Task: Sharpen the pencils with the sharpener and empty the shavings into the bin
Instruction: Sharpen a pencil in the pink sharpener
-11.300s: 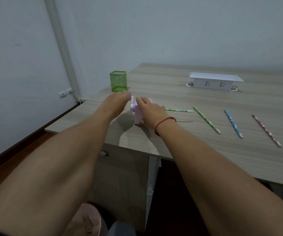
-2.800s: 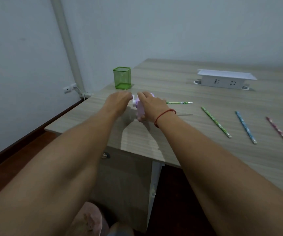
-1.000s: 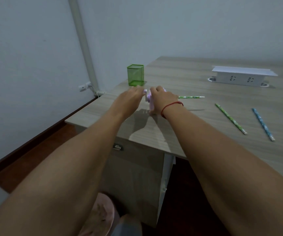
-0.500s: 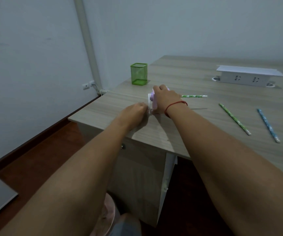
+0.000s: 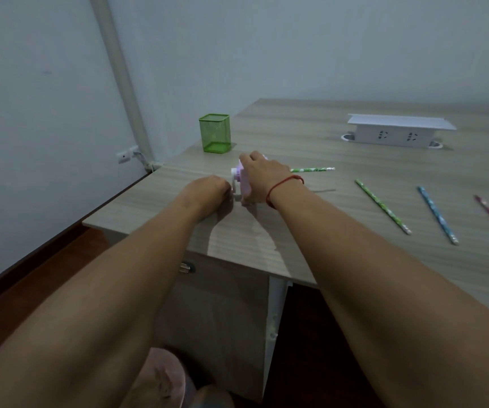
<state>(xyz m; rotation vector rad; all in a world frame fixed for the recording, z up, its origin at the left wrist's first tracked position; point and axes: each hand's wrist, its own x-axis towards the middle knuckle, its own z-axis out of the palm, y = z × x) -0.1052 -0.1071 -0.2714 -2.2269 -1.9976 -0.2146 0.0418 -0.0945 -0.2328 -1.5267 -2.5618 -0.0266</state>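
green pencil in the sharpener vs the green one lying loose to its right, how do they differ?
The green pencil in the sharpener runs left-right, held off the table with one end hidden behind the right hand. The loose green pencil lies flat on the table, angled toward the camera, full length showing, untouched. Both are green-patterned and slim.

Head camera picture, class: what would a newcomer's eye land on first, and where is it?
Two bare forearms fill the foreground, meeting at a pink sharpener near the desk's left front corner: the right hand steadies it, the left hand is at its crank side. A green patterned pencil sticks out of it rightward. Behind stands a bright green mesh pot.
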